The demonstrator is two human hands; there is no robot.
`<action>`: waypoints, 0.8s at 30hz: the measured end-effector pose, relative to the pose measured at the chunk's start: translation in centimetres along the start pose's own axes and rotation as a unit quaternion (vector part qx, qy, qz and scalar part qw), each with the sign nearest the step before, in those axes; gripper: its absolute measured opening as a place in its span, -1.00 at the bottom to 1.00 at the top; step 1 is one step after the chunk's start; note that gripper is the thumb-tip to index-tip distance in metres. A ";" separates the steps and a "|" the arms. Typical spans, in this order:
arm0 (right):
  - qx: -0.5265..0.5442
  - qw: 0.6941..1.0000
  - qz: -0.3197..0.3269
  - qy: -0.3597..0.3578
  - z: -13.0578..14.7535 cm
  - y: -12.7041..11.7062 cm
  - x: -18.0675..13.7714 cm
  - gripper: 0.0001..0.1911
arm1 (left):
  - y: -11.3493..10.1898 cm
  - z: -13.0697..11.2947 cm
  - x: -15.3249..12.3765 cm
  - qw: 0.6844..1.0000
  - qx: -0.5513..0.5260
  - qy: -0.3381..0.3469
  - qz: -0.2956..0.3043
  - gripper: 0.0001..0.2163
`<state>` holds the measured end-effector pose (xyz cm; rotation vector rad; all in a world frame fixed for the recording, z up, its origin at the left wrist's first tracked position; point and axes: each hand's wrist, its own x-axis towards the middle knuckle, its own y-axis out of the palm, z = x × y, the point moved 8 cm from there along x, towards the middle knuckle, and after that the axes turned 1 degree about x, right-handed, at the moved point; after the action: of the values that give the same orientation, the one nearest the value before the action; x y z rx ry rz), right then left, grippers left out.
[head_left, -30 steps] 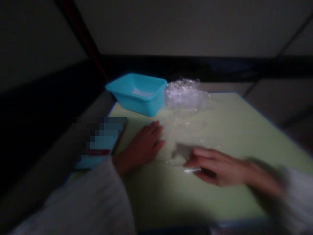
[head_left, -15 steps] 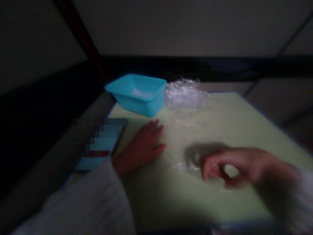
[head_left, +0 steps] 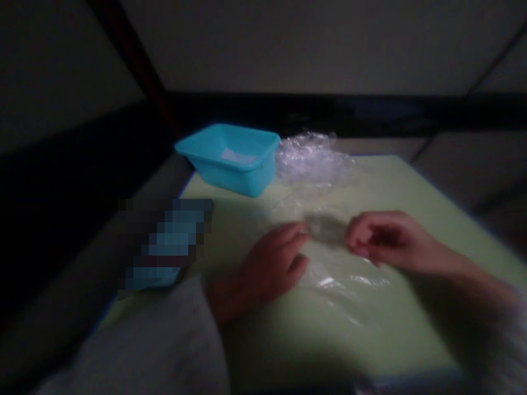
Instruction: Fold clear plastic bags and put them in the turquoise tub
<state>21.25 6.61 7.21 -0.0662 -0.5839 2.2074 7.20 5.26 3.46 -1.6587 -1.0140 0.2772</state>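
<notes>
A clear plastic bag (head_left: 341, 282) lies flat on the pale green tabletop (head_left: 403, 186) in dim light. My left hand (head_left: 274, 263) rests on the bag's left part with its fingers stretched out and pressing down. My right hand (head_left: 381, 236) hovers at the bag's far edge with fingers curled in a pinch; the blur hides whether they grip the plastic. Both sleeves are white.
A turquoise plastic tub (head_left: 230, 156) stands at the back left of the table with something white inside. A crumpled heap of clear plastic (head_left: 310, 156) lies beside it. A pixelated flat object (head_left: 164, 241) sits at the table's left edge. Dark surroundings lie beyond.
My left hand slid right and toward me onto the bag. My right hand moved up and away from the near side to the bag's far edge, fingers curling.
</notes>
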 end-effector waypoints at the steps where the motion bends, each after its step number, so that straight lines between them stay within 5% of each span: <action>1: -0.038 0.998 -0.050 -0.011 0.1 -0.6 0.1 -0.90 | 0.2 -0.3 0.0 1.000 0.000 0.005 0.007 -0.67; 4: -0.191 0.973 -0.113 -0.060 0.4 -0.2 0.4 -0.78 | 0.9 -0.9 0.1 0.999 0.024 0.022 0.022 -0.59; 10: -0.398 0.910 0.003 -0.118 -1.9 5.1 0.7 -0.09 | 1.9 -0.8 0.1 0.997 0.051 0.028 0.049 -0.45; 24: -0.481 0.875 0.049 -0.019 -5.0 5.1 0.4 0.04 | 1.8 1.5 -1.5 0.989 0.120 -0.029 0.084 -0.37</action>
<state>18.57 6.07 0.59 -0.5756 -1.6762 1.7968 6.21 5.16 0.87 -1.5245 -0.8487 0.5406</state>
